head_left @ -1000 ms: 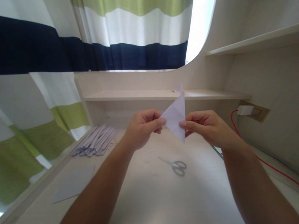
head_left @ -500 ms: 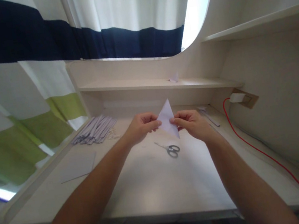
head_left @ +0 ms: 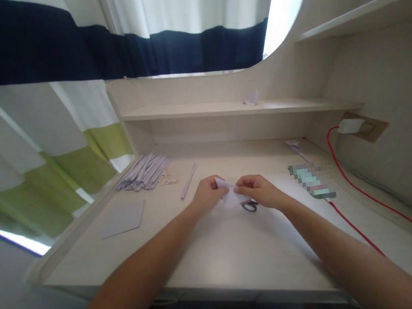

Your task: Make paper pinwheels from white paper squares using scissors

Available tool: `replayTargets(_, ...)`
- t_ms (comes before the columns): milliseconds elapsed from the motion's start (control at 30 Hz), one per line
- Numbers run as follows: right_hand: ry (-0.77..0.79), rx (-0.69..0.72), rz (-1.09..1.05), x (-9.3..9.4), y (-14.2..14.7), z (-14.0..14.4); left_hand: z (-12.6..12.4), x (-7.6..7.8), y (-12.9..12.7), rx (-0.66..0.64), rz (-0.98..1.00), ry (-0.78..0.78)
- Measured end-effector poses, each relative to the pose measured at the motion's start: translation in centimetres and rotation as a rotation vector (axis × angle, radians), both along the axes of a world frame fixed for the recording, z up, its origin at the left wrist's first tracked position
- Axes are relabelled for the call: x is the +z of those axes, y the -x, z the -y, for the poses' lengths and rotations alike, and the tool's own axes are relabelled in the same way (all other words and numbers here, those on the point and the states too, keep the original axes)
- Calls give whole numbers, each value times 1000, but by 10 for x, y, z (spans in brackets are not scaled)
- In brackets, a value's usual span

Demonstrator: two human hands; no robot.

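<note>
Your two forearms run up from the near edge of the table and meet at its middle, where both hands work on one small folded piece of white paper. Your left hand has its grip closed on the paper's left side, fingers curled over the top corner, and your right hand pinches the right side with thumb and forefinger pressed together on it. The paper is low over the table's middle; you cannot tell whether it rests on the surface. Just under and beside your right hand lie the scissors, of which only the dark handle loops show. Out toward the left edge a flat grey sheet lies alone. Beyond your hands a single thin paper strip lies slanted, and farther on, at the far left corner, sits a fanned bundle of paper strips. Toward the far right lies a long blurred item, and a red cable runs along the right side up to a white plug in the wall. On the low shelf above the far edge sits a small scrap of paper.
</note>
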State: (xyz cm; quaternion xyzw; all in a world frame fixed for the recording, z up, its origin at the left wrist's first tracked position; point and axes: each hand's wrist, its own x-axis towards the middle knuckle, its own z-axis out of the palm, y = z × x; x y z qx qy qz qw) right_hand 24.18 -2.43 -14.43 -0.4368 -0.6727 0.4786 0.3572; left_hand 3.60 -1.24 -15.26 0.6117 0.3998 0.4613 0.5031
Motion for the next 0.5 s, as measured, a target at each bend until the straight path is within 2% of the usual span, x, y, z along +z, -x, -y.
replayTargets(100, -10, -62, -24, -11, 1, -2, -3, -13, -2, 24, -15, 1)
replayTargets(200, -14, -115, -42, -18, -1, 0, -2, -19, -2, 32, -40, -13)
replayTargets(500, -18, -163, -68, -15, -8, 7, 5, -11, 2, 59, -87, -57)
